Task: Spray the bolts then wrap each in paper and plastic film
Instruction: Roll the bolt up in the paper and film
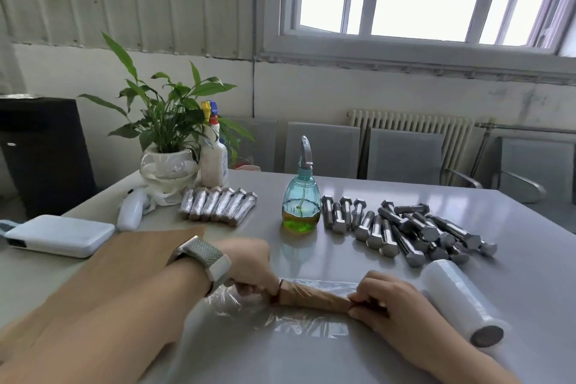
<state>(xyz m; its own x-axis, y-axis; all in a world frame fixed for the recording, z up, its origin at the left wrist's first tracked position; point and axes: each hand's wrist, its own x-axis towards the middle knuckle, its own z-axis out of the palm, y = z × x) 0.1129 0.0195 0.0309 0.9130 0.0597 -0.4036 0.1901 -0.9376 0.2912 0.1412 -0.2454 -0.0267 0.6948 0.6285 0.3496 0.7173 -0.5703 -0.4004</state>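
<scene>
1. Here we see the grey table filling the lower frame, our forearms reaching onto it from 6 o'clock.
2. At 9 o'clock lies the brown paper sheet, partly under our left forearm; a white box sits beyond its far-left edge.
3. At 11 o'clock stands a potted plant, with a white spray bottle just beside it.
4. At 3 o'clock the bare bolts lie in a loose heap — some in a row, others crossing each other.
5. At 4 o'clock the plastic film roll lies on its side near our right hand.
6. At centre a sheet of plastic film is spread on the table, under the paper-wrapped bolt.
7. At 12 o'clock stands the teal spray bottle, holding greenish liquid.
8. Left of it, six finished wrapped bolts lie side by side, touching.
9. Our left hand — wristwatch above it — grips the wrapped bolt's left end, fingers curled.
10. Our right hand pinches its right end.
</scene>
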